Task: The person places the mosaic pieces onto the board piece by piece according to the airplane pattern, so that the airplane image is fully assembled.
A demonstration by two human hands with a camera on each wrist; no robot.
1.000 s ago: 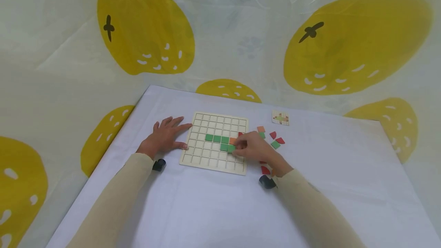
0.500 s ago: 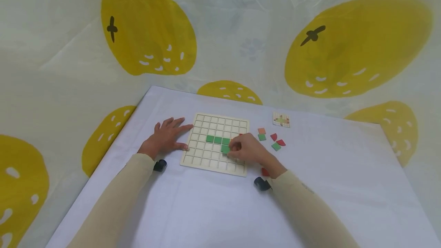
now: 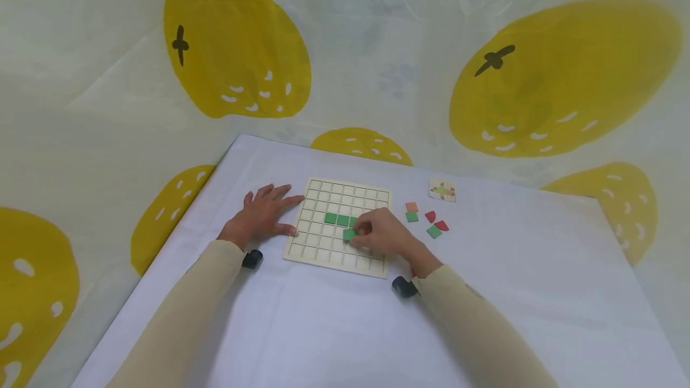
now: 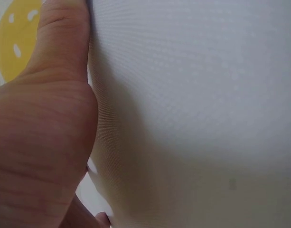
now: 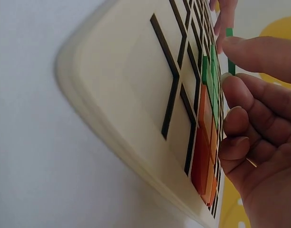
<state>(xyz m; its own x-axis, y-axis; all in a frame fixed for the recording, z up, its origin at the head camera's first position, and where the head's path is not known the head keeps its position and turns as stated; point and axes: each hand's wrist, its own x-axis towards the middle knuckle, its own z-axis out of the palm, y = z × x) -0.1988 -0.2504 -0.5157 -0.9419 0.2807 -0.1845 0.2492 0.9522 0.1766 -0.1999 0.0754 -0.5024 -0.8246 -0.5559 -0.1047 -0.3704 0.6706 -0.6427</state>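
Note:
My right hand [image 3: 380, 231] is over the wooden grid board [image 3: 335, 261]. It pinches a small green square tile [image 5: 230, 52] between thumb and forefinger, clearly held on edge above the board in the right wrist view. A row of green square tiles [image 3: 330, 218] lies in the grid, partly hidden by this hand. Orange tiles [image 5: 205, 114] and red tiles [image 5: 198, 164] also sit on the board in the right wrist view. My left hand [image 3: 263, 213] lies with fingers spread at the board's left edge, its forefinger and thumb tips touching that edge.
Right of the board lie loose tiles: an orange square [image 3: 411, 206], green squares [image 3: 434, 232] and red quarter-round pieces [image 3: 441, 226]. Behind them is a small pattern card [image 3: 442, 190]. A white cloth [image 3: 302, 328] covers the table, with a fruit-printed sheet [image 3: 377, 47] at the back.
My right hand has shifted a little to the left across the board, coming over more of the laid tiles. My left hand has stayed at the board's edge.

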